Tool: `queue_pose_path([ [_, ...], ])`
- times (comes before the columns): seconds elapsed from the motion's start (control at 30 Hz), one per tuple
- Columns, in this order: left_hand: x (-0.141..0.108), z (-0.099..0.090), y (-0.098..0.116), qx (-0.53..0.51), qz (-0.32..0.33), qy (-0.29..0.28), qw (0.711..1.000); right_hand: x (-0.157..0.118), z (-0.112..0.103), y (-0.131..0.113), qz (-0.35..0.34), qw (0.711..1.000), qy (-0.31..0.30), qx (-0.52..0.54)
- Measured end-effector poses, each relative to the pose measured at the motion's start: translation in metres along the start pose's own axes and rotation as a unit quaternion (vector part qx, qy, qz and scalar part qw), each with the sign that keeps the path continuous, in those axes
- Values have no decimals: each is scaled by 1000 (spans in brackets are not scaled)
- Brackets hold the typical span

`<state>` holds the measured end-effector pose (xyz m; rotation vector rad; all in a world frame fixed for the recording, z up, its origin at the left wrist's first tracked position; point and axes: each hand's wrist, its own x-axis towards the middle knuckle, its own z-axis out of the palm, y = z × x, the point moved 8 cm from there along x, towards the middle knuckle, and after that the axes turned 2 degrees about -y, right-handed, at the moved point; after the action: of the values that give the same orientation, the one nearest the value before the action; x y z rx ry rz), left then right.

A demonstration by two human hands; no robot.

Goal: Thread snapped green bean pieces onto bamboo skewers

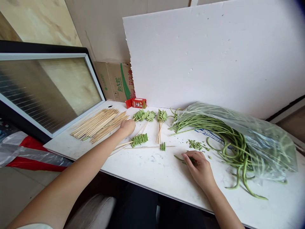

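My left hand point(128, 127) is closed beside the pile of wooden skewers point(97, 124), near the bean-loaded skewers point(141, 115); its fingertips are hidden, so what it holds cannot be made out. My right hand point(199, 165) is closed around green bean pieces point(180, 159) on the white table. Between the hands lies a skewer with a few short bean pieces point(162, 146). Just behind it is a fuller bean skewer point(139, 140). More loaded skewers point(162, 115) stand farther back. Cut bean bits point(195, 144) are scattered beyond my right hand.
Long green beans point(214, 125) spill from a clear plastic bag point(269, 146) on the right. A small red box point(139, 103) and a cardboard box point(114, 81) are at the back, beside a white board point(209, 57). A framed glass panel point(54, 92) leans at left. The white table point(147, 171) ends before my lap.
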<state>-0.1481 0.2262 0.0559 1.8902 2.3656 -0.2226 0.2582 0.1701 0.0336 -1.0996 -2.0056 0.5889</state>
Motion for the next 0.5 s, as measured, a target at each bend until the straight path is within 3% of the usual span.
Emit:
queue_pose_path([
  [0.23, 2, -8, -4, -6, -50, 9, 999, 0, 1, 0, -3, 1000, -1, 6],
  [0.5, 8, -27, 12, -116, -22, 57, 991, 1, 1, -2, -11, 1000, 0, 9],
])
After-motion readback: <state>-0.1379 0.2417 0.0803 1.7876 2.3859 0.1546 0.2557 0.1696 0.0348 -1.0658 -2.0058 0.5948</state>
